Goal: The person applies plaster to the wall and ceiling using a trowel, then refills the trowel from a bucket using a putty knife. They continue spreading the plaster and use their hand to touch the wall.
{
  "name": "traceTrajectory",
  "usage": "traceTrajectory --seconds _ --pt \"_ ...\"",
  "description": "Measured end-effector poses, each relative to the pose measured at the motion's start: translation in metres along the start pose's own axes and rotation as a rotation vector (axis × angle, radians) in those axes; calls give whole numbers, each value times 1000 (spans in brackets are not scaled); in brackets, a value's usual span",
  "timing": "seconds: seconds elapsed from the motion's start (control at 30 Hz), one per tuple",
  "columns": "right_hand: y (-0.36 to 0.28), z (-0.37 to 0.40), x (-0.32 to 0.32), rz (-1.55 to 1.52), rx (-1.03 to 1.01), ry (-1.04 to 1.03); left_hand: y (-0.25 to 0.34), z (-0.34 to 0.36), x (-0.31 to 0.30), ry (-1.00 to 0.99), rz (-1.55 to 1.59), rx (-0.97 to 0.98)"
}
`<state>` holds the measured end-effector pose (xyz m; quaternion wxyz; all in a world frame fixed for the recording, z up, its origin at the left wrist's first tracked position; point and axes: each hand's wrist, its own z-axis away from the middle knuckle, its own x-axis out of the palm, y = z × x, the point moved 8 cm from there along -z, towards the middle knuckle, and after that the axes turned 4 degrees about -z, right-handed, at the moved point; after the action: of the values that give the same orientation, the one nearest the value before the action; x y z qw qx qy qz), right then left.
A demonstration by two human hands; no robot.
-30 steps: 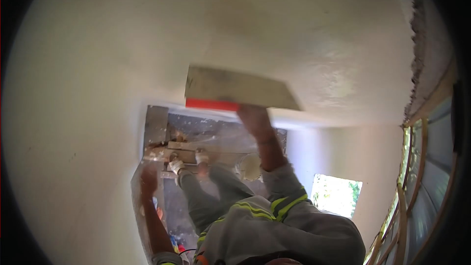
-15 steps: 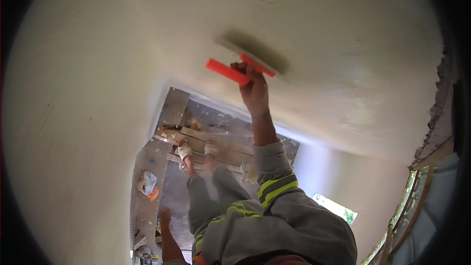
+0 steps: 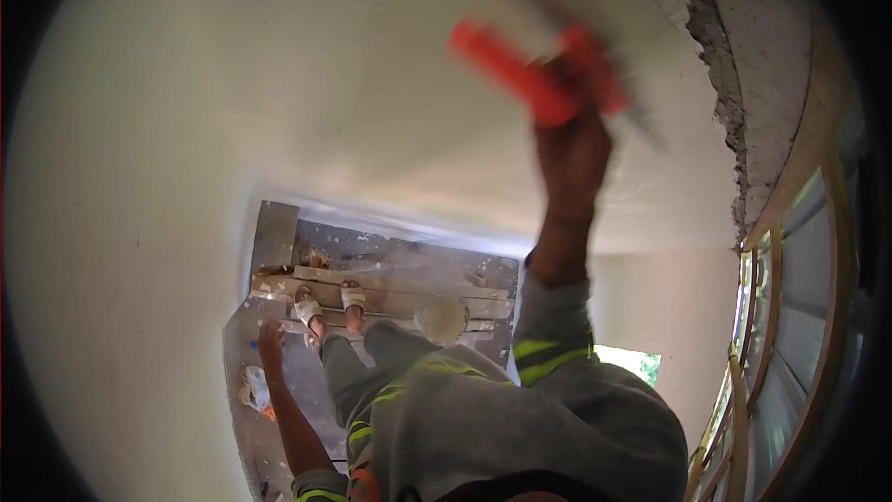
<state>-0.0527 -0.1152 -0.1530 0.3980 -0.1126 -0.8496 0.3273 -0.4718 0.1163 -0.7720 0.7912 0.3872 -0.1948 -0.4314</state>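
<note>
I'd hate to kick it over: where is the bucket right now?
In the head view, the bucket stands low in the middle on the wooden planks, just right of the person's sandalled feet.

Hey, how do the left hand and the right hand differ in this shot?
The right hand is raised high at the plastered wall; the left hand hangs low. The right hand grips an orange trowel handle; the left hand holds nothing. The right hand looks blurred, the left hand sharper. Both forearms are bare.
</note>
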Motion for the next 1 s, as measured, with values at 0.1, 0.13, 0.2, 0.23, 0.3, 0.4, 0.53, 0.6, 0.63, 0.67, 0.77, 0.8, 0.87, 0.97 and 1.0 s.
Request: traceTrajectory --seconds 0.1,0.13,0.2,0.23,0.3,0.4,0.53,0.6,0.63,0.67,0.77,0.8,0.87,0.97,1.0 --pt "94 97 -124 22 254 400 -4 36 -16 17 -60 -83" --pt "114 113 -151 33 308 476 -13 46 -27 35 -30 -103" --pt "126 114 -181 39 325 494 -39 56 -48 52 -61 -140" --pt "124 109 -195 38 300 491 -59 56 -66 51 -135 -166" --pt "104 86 -186 56 258 507 -117 44 -96 0 -176 -191" --pt "50 45 -142 58 184 402 -81 54 -83 -52 -1189 834" --pt "-47 -43 -45 84 -9 372 -93 27 -95 -105 -715 294" --pt "-81 -84 9 101 -58 166 -54 42 -84 40 -145 -326" --pt "-99 -103 35 115 -81 55 -48 35 -79 42 -141 -305" --pt "-114 -112 56 131 -105 -49 -45 27 -74 44 -138 -285" --pt "-124 -83 76 143 -71 -156 -18 15 -60 58 -99 -214" --pt "-118 -59 75 140 -41 -157 -8 11 -53 65 -79 -190" --pt "-81 13 20 319 -41 134 -4 9 -52 38 -82 -168" --pt "-6 148 -65 583 161 583 -14 15 -60 13 -90 -207" --pt "3 193 -99 886 374 819 -17 21 -65 0 -125 -226"
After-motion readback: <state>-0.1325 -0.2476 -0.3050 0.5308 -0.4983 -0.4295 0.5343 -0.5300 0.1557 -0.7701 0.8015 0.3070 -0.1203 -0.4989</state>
